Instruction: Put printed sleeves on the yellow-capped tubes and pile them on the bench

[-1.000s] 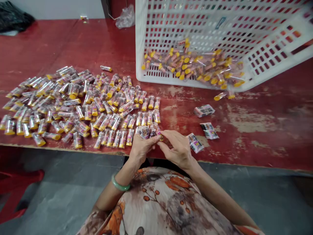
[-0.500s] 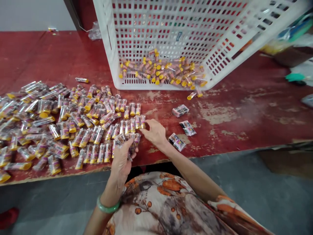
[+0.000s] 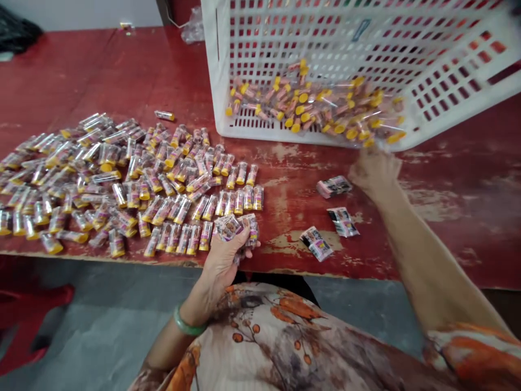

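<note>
Packets (image 3: 228, 225), small and printed, are gripped in the left hand (image 3: 222, 258), its thumb pressed across the top and its fingers curled underneath. That hand is near the front edge of the red tabletop (image 3: 81, 70), just beside the end of a row of clear tubes (image 3: 116, 243) with yellow caps. The right hand (image 3: 376, 169) reaches forward to the near edge of the white basket (image 3: 212, 65), by its right end; the hand is blurred, and I can't make out whether its fingers hold anything.

More tubes (image 3: 303, 111) lie heaped inside the basket along that near edge. The large spread of tubes covers the left part of the tabletop, jumbled further back and lined up in short rows toward the left hand. A lone tube (image 3: 164, 115) lies apart behind the spread.

Between the two hands are three sets of packets: a thick stack (image 3: 334, 186) near the right hand, a second set (image 3: 343, 221) closer to the front, and a third (image 3: 316, 243) near the front edge. A pale green bracelet (image 3: 189, 327) circles the left wrist. A crumpled clear bag (image 3: 192, 27) is beside the basket's far left.
</note>
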Demonstrator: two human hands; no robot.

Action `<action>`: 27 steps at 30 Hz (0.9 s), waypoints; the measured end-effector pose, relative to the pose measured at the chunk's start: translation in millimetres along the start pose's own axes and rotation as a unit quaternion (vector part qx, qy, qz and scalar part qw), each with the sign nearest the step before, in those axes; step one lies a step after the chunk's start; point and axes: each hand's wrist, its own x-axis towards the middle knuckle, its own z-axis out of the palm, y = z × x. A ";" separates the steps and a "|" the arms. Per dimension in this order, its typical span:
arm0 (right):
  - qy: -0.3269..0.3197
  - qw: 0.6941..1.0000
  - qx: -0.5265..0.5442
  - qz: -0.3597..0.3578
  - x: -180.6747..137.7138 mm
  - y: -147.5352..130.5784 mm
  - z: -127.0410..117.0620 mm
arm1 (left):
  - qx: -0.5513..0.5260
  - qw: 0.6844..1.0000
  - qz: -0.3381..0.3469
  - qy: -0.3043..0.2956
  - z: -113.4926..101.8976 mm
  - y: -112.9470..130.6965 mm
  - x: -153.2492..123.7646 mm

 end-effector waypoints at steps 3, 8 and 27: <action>0.076 0.994 0.032 0.070 -40.6 -62.1 -19.9 | -0.016 0.999 -0.004 0.040 3.0 -5.8 2.6; -0.061 0.894 0.354 0.267 -112.8 -170.7 -13.5 | -0.029 0.997 -0.048 0.053 12.0 -8.6 1.2; -0.171 0.692 0.536 0.452 -123.1 -209.9 3.5 | 0.005 0.999 0.016 -0.030 2.2 -12.0 -5.5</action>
